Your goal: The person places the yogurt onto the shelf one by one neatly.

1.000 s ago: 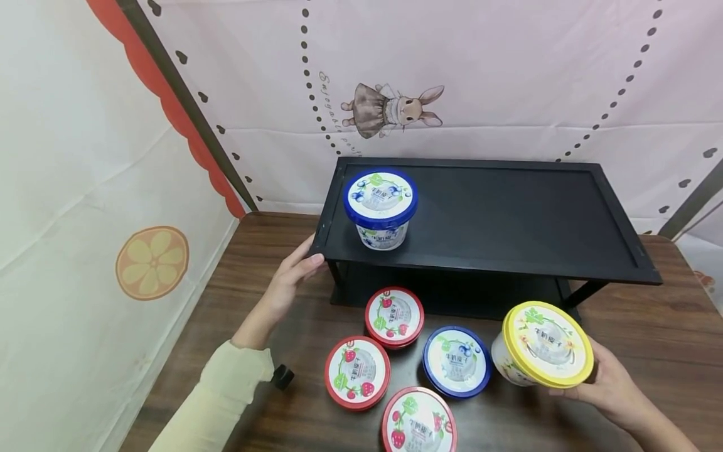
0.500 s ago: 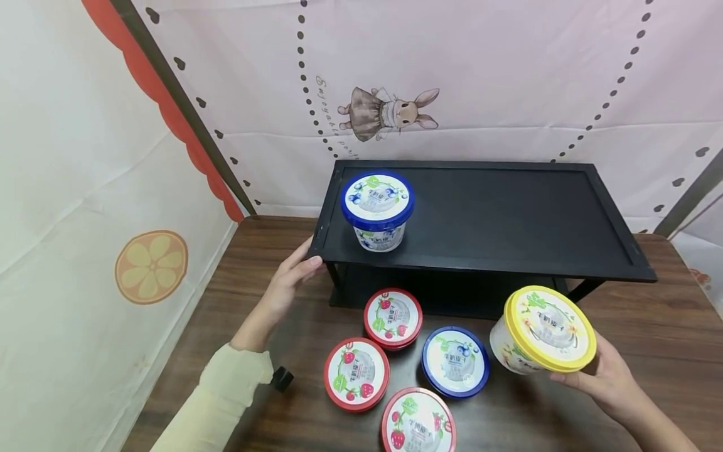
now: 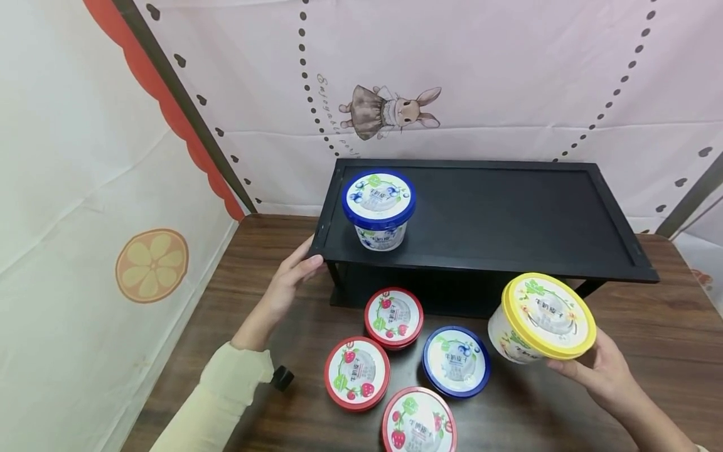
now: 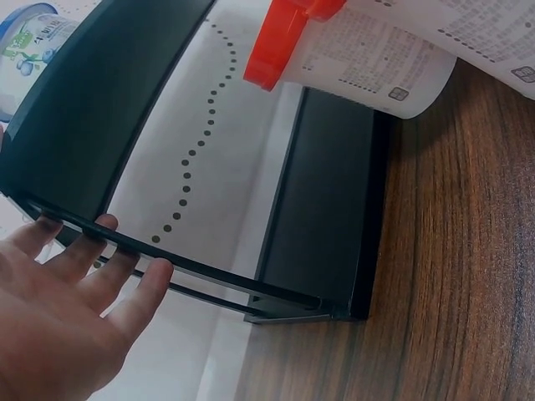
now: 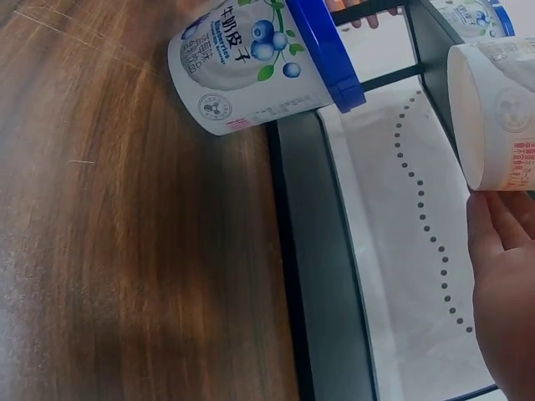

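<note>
The left hand (image 3: 285, 282) rests with relaxed fingers on the black shelf's (image 3: 486, 216) left corner, holding nothing. To the right, the right hand (image 3: 599, 373) cups the yellow-lidded tub (image 3: 541, 319) from below, lifted off the table (image 3: 638, 351) before the shelf, its axis tilted, lid toward the camera. It looks light, stiff-walled and smooth; holding its sidewall seems safest.

A yellow-lidded white tub (image 3: 541, 319), tilted toward the camera, is held above the table just before the black shelf (image 3: 508, 220).
</note>
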Available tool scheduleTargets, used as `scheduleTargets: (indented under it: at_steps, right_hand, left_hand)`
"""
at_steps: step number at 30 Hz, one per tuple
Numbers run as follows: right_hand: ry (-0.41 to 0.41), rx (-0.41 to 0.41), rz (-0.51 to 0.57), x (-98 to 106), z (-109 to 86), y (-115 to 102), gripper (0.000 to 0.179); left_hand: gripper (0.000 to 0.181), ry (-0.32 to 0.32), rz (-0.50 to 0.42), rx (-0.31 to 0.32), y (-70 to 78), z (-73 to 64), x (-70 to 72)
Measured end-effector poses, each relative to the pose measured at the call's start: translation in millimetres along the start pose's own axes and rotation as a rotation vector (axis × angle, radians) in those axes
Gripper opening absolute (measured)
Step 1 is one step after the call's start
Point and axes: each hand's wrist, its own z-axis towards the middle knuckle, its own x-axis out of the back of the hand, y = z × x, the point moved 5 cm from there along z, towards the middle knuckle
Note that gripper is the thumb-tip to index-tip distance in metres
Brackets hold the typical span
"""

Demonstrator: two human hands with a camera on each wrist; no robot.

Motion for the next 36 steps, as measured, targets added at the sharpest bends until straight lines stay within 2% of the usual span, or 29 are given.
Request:
scheduleTargets:
  at_steps: [5,11,13,18,27,36]
  right_hand:
    - [-0.025,-0.004,0.014,-3,4.8,-3,0.076]
    - [-0.03,0.006,-0.027,-5,9.4,-8,0.077]
    - [-0.023,0.015,-0.047,-6,11.4,-10,0.079]
    - [-0.02,0.065,-0.011,-8,16.2,-14,0.087]
    - [-0.008,0.13,0.054,-7,17.9,-20,0.077]
    - [0.008,0.151,0.035,-6,21.6,-26,0.073]
  left_hand:
    - [0.056,0.002,0.002,-0.005,1.1,-0.8,-0.2]
    - [0.056,0.002,0.002,-0.005,0.4,-0.3,-0.4]
    - [0.056,0.003,0.002,-0.005,0.6,-0.6,-0.4]
    - [0.056,0.006,-0.001,-0.003,0.4,-1.0,-0.4]
    - [0.056,0.002,-0.005,-0.01,-0.3,-2.6,-0.4]
    - [0.055,0.004,-0.017,-0.015,-1.2,-1.6,0.7]
